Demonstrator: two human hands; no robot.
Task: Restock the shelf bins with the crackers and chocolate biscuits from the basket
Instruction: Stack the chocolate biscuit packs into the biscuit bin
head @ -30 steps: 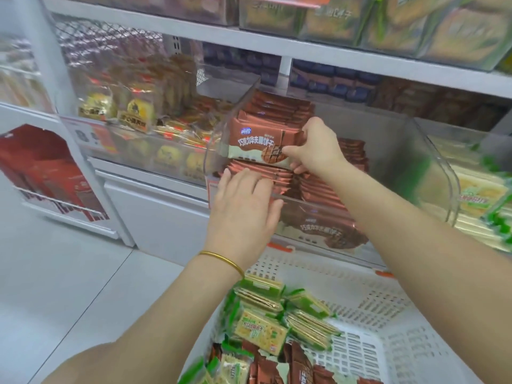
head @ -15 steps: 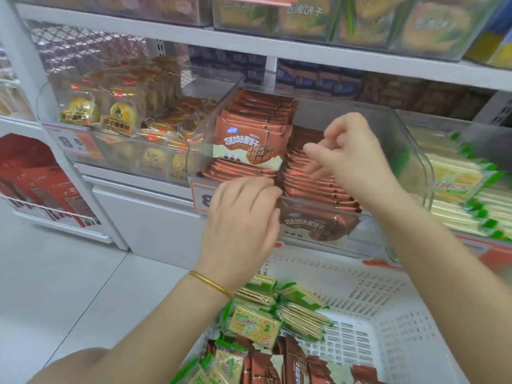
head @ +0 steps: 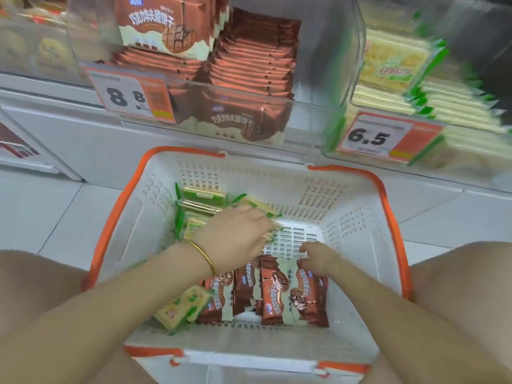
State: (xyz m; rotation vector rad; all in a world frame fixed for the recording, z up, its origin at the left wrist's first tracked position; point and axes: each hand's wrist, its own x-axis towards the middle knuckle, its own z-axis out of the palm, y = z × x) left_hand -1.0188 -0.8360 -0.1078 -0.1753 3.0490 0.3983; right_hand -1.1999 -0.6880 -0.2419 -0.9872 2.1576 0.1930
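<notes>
1. Down in the basket (head: 346,223), the cracker packs (head: 202,200) lie heaped at its 10 o'clock corner. The chocolate biscuit packs (head: 273,289) stand side by side along the 6 o'clock wall, and one stray cracker pack (head: 181,306) lies tilted at 7 o'clock.
2. Of the two hands, the left hand (head: 235,234), with a gold bangle (head: 203,254) on its wrist, reaches over the heap and pinches a green-edged cracker pack between curled fingers and thumb.
3. The right hand (head: 318,259) has its fingers curled at the top edge of the rightmost chocolate pack; I cannot tell whether it has a hold.
4. On the shelf at 12 o'clock, the chocolate bin (head: 324,65) holds stacked brown packs and bears a price tag (head: 130,97) reading 8.8.
5. Just beside it at 2 o'clock, the cracker bin (head: 360,59) holds blurred yellow-and-green packs behind a 6.5 tag (head: 385,137).
6. The basket sits on the tiled floor (head: 55,212) between the person's bare knees.
</notes>
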